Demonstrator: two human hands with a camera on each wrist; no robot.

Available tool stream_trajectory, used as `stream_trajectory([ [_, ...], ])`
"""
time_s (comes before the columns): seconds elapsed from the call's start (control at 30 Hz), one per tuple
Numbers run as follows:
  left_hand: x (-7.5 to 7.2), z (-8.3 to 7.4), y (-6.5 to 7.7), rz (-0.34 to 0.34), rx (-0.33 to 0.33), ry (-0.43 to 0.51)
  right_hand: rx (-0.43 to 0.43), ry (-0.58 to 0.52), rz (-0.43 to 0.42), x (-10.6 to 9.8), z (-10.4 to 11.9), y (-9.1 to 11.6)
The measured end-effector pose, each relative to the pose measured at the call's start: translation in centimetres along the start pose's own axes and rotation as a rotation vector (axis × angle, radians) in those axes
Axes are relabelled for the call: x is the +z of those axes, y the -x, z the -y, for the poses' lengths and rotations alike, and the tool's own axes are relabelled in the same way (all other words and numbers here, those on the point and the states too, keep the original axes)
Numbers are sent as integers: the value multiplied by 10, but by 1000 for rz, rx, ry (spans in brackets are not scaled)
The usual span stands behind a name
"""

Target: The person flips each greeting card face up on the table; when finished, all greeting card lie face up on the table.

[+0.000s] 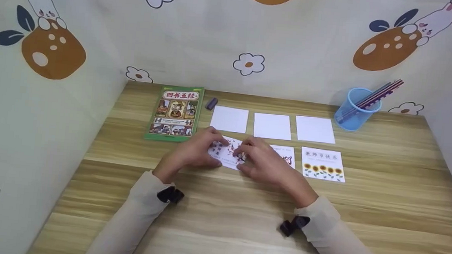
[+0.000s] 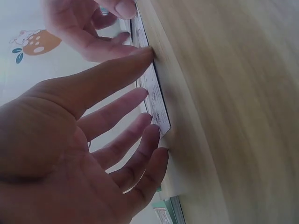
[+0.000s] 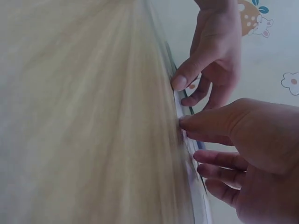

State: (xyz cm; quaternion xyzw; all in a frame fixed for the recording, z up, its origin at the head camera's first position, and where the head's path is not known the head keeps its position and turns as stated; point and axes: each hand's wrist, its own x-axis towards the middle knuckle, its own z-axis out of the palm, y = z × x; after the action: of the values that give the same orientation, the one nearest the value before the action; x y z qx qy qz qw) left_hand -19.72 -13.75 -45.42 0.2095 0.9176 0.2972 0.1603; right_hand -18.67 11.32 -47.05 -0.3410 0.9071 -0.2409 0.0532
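A white card (image 1: 229, 154) with red blossoms and dark lettering lies on the wooden table between both hands. My left hand (image 1: 199, 147) touches its left side, fingertips at the far edge and thumb near the close corner. Spread, gently bent fingers show on that hand (image 2: 93, 135) in the left wrist view. On the card's right side rests my right hand (image 1: 266, 161), its fingertips on the print and its thumb at the near edge. Partly hidden behind that hand is a second printed card (image 1: 287, 153). Farther right lies a card with sunflowers (image 1: 323, 164).
Three blank white cards (image 1: 229, 119) form a row behind the printed ones. A green-edged book (image 1: 176, 112) lies at the back left, beside a small dark block (image 1: 211, 103). At the back right stands a blue cup (image 1: 352, 113) holding several pencils (image 1: 380, 93). Patterned cloth walls the table's back.
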Motion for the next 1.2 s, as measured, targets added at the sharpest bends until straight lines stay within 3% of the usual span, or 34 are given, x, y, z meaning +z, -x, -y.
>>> stream_trajectory([
  [0.27,1,2,0,-26,-4,-86,-29,-22,16,3,-6,0],
  [0.63,0,-2,4,-48,-52,-80,5,-73,63,1,-12,1],
  [0.87,1,-6,3,-50,-49,-95,-40,-159,-87,-4,-37,2],
  [0.97,4,-9,1,-85,-34,-94,2,-172,-134,-17,-43,10],
  [1.1,13,-26,-8,-154,29,-48,65,-192,-177,-33,-70,23],
  [1.2,22,-46,-20,-162,69,-25,113,-195,-226,-44,-91,35],
])
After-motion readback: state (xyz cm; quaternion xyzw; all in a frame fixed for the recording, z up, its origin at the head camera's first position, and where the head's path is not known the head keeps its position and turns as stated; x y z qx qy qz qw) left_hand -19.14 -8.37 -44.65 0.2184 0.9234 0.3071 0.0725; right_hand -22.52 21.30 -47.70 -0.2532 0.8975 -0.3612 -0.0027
